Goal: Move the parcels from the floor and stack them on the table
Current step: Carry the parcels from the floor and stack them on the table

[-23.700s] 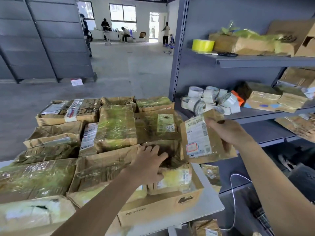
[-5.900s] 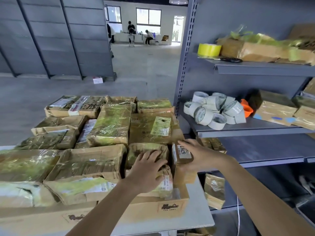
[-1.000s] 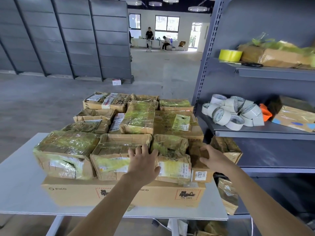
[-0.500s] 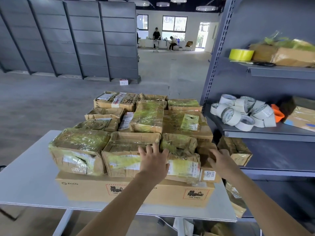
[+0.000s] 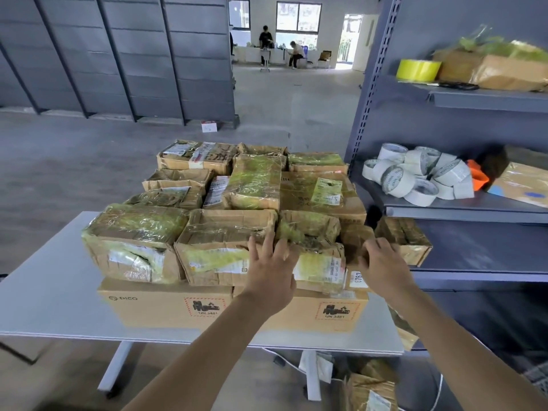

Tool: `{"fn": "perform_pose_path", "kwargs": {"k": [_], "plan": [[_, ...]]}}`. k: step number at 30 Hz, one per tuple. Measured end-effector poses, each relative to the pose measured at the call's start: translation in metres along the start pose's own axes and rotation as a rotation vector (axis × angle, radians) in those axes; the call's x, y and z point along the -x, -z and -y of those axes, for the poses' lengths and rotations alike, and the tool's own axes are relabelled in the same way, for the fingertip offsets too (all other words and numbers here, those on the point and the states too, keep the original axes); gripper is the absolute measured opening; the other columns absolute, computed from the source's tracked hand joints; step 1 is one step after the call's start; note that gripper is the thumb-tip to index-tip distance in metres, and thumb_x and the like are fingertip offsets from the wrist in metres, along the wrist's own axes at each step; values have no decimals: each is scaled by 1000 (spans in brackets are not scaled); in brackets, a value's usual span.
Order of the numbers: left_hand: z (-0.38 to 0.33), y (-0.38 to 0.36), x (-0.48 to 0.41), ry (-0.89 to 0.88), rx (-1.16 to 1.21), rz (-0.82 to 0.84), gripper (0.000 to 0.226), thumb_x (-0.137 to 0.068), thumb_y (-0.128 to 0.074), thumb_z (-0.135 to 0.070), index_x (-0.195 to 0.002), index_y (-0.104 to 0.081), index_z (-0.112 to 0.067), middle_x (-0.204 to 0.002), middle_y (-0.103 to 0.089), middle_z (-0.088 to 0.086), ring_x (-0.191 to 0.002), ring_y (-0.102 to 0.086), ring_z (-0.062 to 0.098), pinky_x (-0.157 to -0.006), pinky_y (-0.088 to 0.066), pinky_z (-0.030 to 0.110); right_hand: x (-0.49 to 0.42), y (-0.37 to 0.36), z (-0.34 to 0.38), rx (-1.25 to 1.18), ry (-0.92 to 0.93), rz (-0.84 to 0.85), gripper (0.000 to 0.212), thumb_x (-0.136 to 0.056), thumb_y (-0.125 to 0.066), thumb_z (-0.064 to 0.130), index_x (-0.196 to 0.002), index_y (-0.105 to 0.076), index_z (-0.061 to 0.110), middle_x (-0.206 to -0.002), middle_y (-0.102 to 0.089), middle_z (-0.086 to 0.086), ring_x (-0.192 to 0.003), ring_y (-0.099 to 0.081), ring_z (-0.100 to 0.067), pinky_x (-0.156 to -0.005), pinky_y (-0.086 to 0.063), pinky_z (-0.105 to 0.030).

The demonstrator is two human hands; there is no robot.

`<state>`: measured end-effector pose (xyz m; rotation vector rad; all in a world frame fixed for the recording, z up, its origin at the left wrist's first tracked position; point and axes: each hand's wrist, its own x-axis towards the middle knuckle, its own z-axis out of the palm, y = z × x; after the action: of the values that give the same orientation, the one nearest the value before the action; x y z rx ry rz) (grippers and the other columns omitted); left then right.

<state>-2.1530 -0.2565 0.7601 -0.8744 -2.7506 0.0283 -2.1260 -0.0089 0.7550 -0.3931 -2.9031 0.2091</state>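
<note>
Left hand (image 5: 271, 262) is spread out flat with relaxed fingers, resting on the near face of the pile right where the middle taped box (image 5: 219, 247) meets the crumpled parcel (image 5: 311, 229) beside it. It's only touching, not gripping anything. Right hand (image 5: 382, 261) is loose too, fingers fairly straight and laid against the small brown parcel (image 5: 354, 244) at the near right corner of the pile, the one with a white number label on its near side. It isn't wrapped around it as far as I can see.

The parcels are a big batch of tape-wrapped cardboard boxes packed side by side on the white table (image 5: 50, 292), in rows running to the far end. The near row sits on a wide flat carton (image 5: 166, 307) with red stickers on its near face.

Right of the table is a grey shelf unit (image 5: 462, 210). Its middle shelf has a heap of white tape rolls (image 5: 415, 176) with an orange thing (image 5: 478, 177) behind them, and the top shelf has a yellow roll (image 5: 418, 69) and more boxes. A shelf parcel (image 5: 406, 241) sits on the lower shelf just beside the right hand. A floor parcel (image 5: 370, 390) lies under the near right end of the table. Two people (image 5: 265, 40) are way off at the far end by the windows.
</note>
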Motion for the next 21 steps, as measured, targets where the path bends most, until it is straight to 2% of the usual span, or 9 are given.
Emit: {"fn": "perform_pose_path", "kwargs": {"k": [3,5,10,15,21], "plan": [[0,-1,1,-13,-53,38,56,-91,-42,-33,-142,-25,-19,-147,-24,13,-144,4,41,-110,-1,68,0,2,-1,-18,-4,41,28,-95,-53,30,-117,-51,14,-118,-49,-8,-113,-44,-31,-86,-45,-39],[0,1,1,2,-23,28,54,-91,-42,-32,-141,-26,-21,-146,-25,13,-144,1,39,-110,-4,67,1,4,-3,-70,-25,40,26,-95,-54,32,-115,-52,16,-119,-48,-8,-114,-45,-30,-86,-45,-40],[-1,7,0,36,29,-32,45,-90,-42,-29,-135,-37,-25,-141,-33,11,-144,-8,34,-111,-14,63,8,4,-5,-110,-27,-12,23,-95,-54,30,-113,-54,17,-118,-50,-7,-110,-48,-28,-77,-43,-35],[-6,10,-5,25,32,-34,42,-91,-41,-29,-133,-37,-22,-141,-33,10,-142,-11,33,-112,-14,61,13,12,-6,-147,-50,-18,25,-96,-52,29,-117,-55,15,-124,-48,-7,-114,-46,-28,-85,-46,-39],[-10,16,-13,32,19,-21,43,-91,-39,-29,-133,-36,-18,-142,-33,13,-141,-15,34,-110,-22,58,15,21,-1,-183,-28,-43,23,-96,-51,29,-116,-55,18,-122,-50,-4,-113,-48,-24,-85,-45,-35]]}}
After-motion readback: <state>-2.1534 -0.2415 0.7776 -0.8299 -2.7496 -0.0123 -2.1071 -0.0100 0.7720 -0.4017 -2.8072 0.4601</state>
